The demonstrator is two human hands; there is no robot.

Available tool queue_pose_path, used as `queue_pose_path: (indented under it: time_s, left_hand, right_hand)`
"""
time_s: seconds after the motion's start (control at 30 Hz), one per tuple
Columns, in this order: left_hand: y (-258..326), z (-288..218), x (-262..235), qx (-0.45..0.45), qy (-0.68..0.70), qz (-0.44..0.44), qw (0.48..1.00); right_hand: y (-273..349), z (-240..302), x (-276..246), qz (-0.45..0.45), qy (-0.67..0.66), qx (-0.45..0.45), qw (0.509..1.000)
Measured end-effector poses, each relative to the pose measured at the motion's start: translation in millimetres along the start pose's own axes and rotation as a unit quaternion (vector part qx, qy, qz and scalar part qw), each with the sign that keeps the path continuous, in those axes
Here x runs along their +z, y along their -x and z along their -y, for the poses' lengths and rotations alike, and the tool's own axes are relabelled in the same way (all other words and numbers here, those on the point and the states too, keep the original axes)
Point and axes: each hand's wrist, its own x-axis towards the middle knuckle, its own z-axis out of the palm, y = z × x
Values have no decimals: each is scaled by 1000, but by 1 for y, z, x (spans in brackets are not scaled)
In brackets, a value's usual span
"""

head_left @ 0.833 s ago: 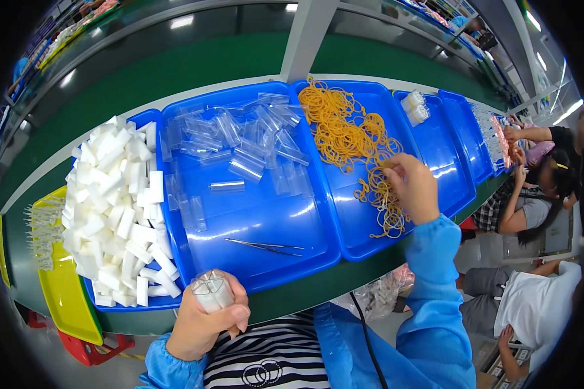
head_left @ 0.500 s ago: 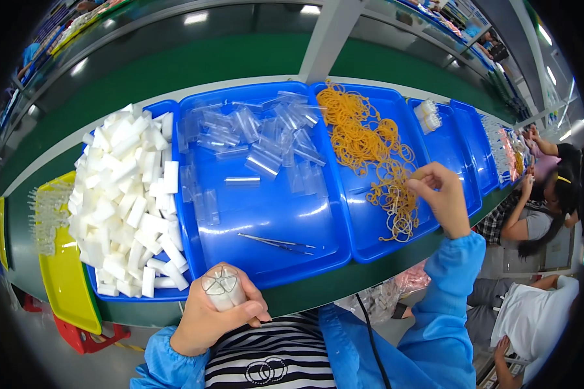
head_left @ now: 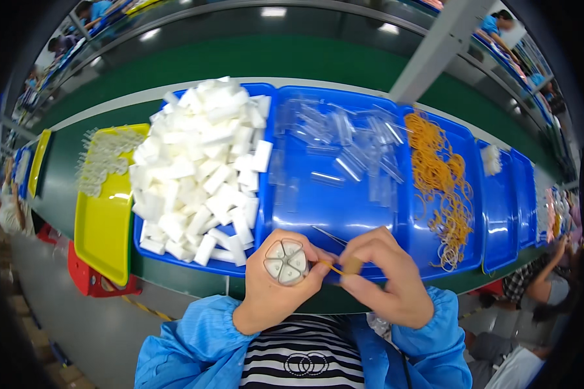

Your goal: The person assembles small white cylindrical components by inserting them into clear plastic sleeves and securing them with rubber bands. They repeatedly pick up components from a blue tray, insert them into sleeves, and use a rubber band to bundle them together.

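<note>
Head view, what's each hand doing?

– Left hand [head_left: 272, 295] is closed around a round bundle [head_left: 287, 262] of white wedge-shaped pieces, its end face turned up toward the camera, held just in front of the near edge of the bench [head_left: 175, 275]. Right hand [head_left: 386, 279] is pinched shut on an orange rubber band [head_left: 334, 267], thumb and forefinger stretching it toward the bundle.

– So how would you get the band on cleanly?

– My judgement: keep the left grip snug low on the bundle so the wedges can't splay, and leave the top end free. Open the band wide with the right fingers before it goes over (a half-open loop would likely catch one wedge and push it out of the ring).

– Where do the supplies sit?

– White foam blocks [head_left: 201, 168] are heaped in the blue tray [head_left: 266, 97] on the left, clear tubes [head_left: 344, 139] in the middle one, loose orange bands [head_left: 441, 175] to the right. A thin metal tool [head_left: 328, 235], maybe tweezers, lies just beyond the hands

– Any risk?

– Squeezing too hard could skew the wedges
</note>
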Motion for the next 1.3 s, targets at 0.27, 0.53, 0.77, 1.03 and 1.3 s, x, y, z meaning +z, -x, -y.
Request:
queue_pose_path:
  time_s: [0.27, 0.53, 0.77, 1.03, 1.3]
  left_hand:
    - [8, -22, -11, -159, 141, 109, 971]
    - [9, -32, -24, -83, -258, 129, 954]
    - [1, -33, -43, -132, 104, -41, 985]
    - [12, -25, -4, 229, -236, 270, 905]
    - [16, -34, -12, 106, -489, 147, 853]
  right_hand:
    - [-13, -6, 16, -29, -27, -89, 995]
    - [-34, 4, -19, 176, 348, -71, 918]
    - [-23, 39, -33, 440, -251, -164, 847]
    - [-37, -27, 9, -113, -56, 6, 992]
    - [-18, 14, 17, 111, 336, -82, 932]
